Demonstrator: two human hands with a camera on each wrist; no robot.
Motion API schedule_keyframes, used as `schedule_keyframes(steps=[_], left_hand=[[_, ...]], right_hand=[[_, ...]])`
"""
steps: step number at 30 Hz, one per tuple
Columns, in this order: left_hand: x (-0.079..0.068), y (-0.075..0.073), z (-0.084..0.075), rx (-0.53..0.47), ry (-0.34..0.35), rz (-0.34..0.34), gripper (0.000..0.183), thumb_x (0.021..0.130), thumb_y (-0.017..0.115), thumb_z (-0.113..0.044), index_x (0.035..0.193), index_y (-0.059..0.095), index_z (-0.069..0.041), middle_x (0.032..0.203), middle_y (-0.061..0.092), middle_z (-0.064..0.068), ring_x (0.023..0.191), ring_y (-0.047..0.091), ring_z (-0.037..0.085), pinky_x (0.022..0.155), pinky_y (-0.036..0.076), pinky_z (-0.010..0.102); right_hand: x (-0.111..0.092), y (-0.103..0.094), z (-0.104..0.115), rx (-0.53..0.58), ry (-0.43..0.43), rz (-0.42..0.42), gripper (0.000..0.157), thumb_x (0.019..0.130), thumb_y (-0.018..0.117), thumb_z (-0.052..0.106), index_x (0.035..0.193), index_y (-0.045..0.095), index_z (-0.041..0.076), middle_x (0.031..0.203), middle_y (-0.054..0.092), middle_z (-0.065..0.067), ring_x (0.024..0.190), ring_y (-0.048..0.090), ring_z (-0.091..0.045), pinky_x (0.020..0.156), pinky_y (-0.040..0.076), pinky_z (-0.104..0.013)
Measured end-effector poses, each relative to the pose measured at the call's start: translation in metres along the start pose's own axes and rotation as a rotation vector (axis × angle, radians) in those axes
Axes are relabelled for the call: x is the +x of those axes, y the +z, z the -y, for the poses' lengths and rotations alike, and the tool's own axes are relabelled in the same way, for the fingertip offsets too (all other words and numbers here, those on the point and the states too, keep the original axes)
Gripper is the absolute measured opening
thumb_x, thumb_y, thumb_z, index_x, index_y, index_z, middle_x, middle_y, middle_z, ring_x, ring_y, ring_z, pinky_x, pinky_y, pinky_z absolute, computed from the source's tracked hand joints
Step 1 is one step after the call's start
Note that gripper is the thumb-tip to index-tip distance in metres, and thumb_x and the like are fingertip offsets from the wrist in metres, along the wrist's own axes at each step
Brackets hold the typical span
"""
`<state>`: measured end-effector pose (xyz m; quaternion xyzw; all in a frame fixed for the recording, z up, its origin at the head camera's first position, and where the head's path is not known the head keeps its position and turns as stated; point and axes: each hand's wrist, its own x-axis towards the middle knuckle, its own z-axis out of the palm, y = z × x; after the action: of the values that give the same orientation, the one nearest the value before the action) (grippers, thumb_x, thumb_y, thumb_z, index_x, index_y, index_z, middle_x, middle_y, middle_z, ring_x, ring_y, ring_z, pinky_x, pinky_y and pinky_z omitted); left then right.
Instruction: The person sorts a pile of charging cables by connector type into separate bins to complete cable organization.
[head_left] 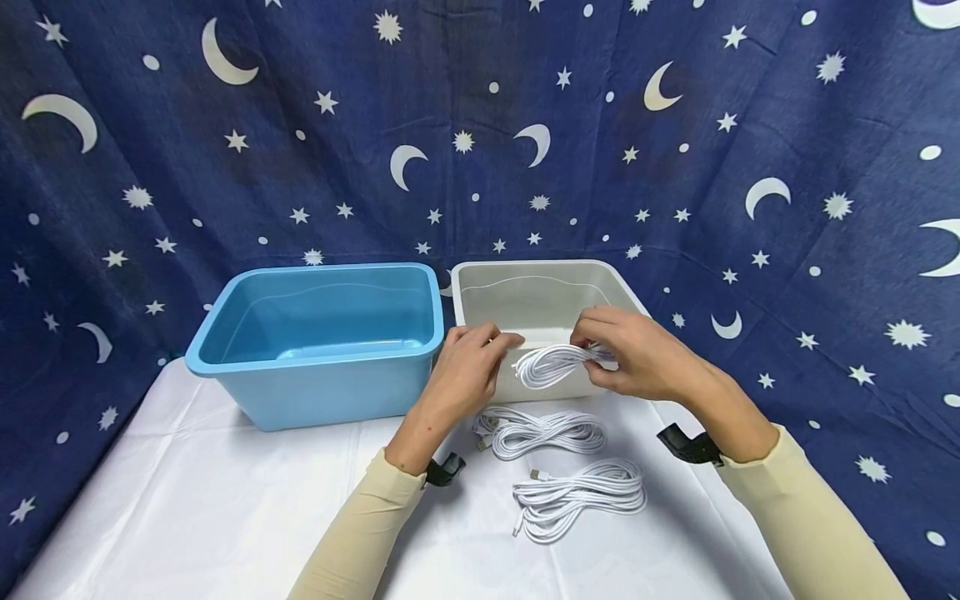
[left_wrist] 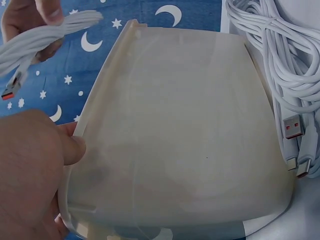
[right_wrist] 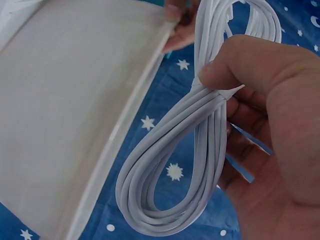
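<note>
My right hand (head_left: 633,354) pinches a bundled white USB cable (head_left: 546,367) at its tied middle, thumb on one side and fingers on the other. Its figure-eight loops (right_wrist: 165,220) fill the right wrist view, and a plug with orange inside (left_wrist: 11,92) hangs from it in the left wrist view. In the head view the bundle overlaps the front rim of a pale grey bin (head_left: 532,265). My left hand (head_left: 467,367) grips that rim near its left corner, thumb against the outer wall (left_wrist: 185,125) and fingers over the edge.
Two more bundled white cables lie on the white tablecloth (head_left: 300,508) before the grey bin, one nearer it (head_left: 577,432) and one closer to me (head_left: 603,487). A larger blue bin (head_left: 322,396) stands to the left. Behind hangs a dark blue star-and-moon cloth (head_left: 465,100).
</note>
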<state>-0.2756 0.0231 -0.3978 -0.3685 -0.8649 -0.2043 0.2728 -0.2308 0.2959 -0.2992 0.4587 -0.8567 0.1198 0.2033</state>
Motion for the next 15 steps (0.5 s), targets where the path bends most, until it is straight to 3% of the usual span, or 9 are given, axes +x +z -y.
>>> schedule_keyframes(steps=[8, 15], left_hand=[[0.001, 0.0, 0.0, -0.001, -0.005, 0.002, 0.025, 0.108, 0.058, -0.011, 0.127, 0.073, -0.018, 0.101, 0.064, -0.001, 0.094, 0.066, 0.019, 0.102, 0.043, 0.044], [0.0, -0.001, 0.0, -0.001, -0.011, 0.0, 0.019, 0.107, 0.06, -0.01, 0.119, 0.073, -0.016, 0.101, 0.065, -0.001, 0.092, 0.066, 0.019, 0.103, 0.043, 0.044]], right_hand=[[0.012, -0.01, -0.01, -0.036, 0.031, -0.01, 0.027, 0.075, 0.075, -0.001, 0.096, 0.068, 0.014, 0.094, 0.063, 0.008, 0.085, 0.056, -0.008, 0.075, 0.049, -0.032], [0.022, -0.013, -0.021, -0.023, 0.123, 0.015, 0.025, 0.078, 0.076, -0.001, 0.098, 0.07, 0.013, 0.091, 0.064, 0.006, 0.086, 0.058, -0.011, 0.077, 0.05, -0.037]])
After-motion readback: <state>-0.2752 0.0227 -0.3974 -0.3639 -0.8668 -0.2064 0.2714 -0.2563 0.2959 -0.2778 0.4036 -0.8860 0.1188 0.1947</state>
